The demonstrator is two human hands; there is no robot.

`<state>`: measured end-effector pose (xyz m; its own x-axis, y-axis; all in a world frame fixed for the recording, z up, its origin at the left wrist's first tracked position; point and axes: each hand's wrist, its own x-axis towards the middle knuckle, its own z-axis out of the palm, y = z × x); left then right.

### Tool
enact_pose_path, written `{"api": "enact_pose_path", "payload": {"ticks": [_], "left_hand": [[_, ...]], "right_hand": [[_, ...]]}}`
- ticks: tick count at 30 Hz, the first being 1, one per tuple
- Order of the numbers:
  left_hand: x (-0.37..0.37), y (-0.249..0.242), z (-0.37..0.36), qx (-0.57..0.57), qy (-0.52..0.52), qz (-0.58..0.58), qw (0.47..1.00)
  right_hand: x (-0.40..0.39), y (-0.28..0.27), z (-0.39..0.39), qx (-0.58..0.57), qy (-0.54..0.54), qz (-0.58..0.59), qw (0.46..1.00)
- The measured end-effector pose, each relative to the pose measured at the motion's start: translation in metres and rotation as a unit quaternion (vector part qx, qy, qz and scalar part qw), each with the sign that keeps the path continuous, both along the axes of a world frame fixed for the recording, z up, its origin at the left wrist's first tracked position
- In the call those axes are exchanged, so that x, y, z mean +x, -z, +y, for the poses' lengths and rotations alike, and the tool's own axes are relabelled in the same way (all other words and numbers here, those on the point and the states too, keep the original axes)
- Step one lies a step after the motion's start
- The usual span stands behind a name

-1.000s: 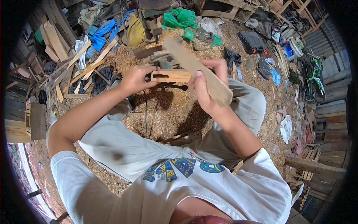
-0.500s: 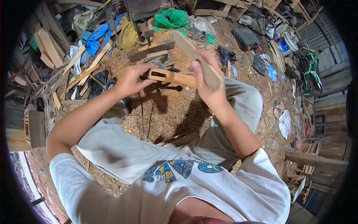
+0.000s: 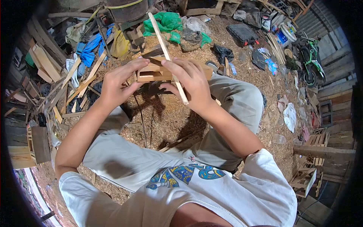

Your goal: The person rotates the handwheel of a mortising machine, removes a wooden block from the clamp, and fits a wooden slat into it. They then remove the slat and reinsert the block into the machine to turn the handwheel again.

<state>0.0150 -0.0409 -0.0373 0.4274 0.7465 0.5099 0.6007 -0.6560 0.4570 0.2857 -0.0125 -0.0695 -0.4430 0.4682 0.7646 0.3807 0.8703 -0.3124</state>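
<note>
Left grip (image 3: 120,81) part-closed on wooden block (image 3: 154,76), right (image 3: 192,83).

No text being readable; print (image 3: 181,173) on white shirt (image 3: 230,183) and markings on blue-and-white container (image 3: 281,37) appearing illegible.

Green bag (image 3: 163,22) — yellow sack (image 3: 120,44) — blue-and-yellow-patterned white shirt (image 3: 234,189)

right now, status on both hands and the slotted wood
Left hand at slotted wood's left end; right hand gripping thin strip; strip crosses in front of slotted wood, partly hiding it.
</note>
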Motion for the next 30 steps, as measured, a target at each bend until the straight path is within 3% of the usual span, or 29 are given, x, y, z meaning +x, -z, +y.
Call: {"api": "enact_pose_path", "payload": {"ticks": [30], "left_hand": [[0.0054,-0.0062,-0.0033,0.013,0.005,-0.046,0.999]], "right_hand": [[0.0024,-0.0035,0.0020,0.019,-0.043,0.103,0.994]]}}
